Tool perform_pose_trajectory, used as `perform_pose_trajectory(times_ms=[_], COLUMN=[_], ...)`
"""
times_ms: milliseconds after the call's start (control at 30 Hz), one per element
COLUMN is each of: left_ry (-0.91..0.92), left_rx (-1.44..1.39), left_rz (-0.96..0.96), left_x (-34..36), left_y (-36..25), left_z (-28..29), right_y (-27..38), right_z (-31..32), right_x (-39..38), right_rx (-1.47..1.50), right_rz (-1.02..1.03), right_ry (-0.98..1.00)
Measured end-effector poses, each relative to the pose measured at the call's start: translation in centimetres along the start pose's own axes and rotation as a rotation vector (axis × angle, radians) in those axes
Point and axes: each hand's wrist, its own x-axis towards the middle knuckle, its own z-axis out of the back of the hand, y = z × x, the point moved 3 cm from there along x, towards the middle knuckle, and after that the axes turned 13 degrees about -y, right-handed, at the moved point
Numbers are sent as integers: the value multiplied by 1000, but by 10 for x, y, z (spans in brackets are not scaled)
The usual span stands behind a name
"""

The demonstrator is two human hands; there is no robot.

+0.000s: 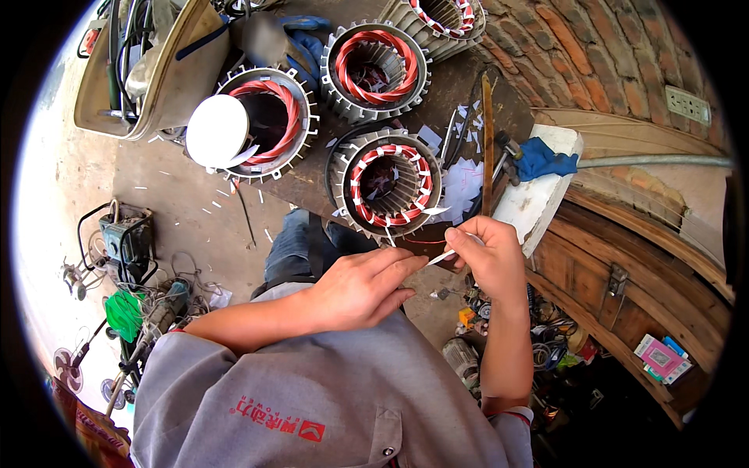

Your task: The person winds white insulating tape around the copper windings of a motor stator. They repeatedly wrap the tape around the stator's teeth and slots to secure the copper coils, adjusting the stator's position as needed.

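Just in front of my body, my left hand [365, 287] and my right hand [491, 253] pinch a thin white strip [440, 258], stretched between their fingertips. A thin red wire [425, 242] runs close by the strip. Beyond my hands a motor stator [349, 187] stands upright at the table's near edge. Its red winding [360, 183] is wrapped at intervals with white binding, and a loose white tail [437, 210] sticks out at its right side. Whether the strip joins the winding I cannot tell.
Another stator [331, 78] and one bearing a white disc-shaped roll [217, 131] stand farther left; a third [460, 47] lies at the back. A plastic bin [168, 86] is far left. White slips [460, 183], a hammer [511, 148] and a blue cloth [542, 160] lie right, near a brick wall [593, 54].
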Motion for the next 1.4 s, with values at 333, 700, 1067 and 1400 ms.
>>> perform_pose_trajectory(times_ms=[333, 700, 1067, 1400], left_ry=[-4, -20, 567, 306], left_rx=[9, 249, 820, 938], left_rz=[31, 50, -64, 6], left_x=[-3, 50, 98, 99], left_y=[7, 18, 45, 27], left_z=[3, 39, 9, 24], right_y=[28, 7, 0, -25], right_z=[-15, -35, -41, -59], right_x=[16, -12, -40, -45], right_rx=[-401, -673, -499, -375], right_rz=[341, 1067, 1060, 972], right_ry=[30, -127, -312, -287])
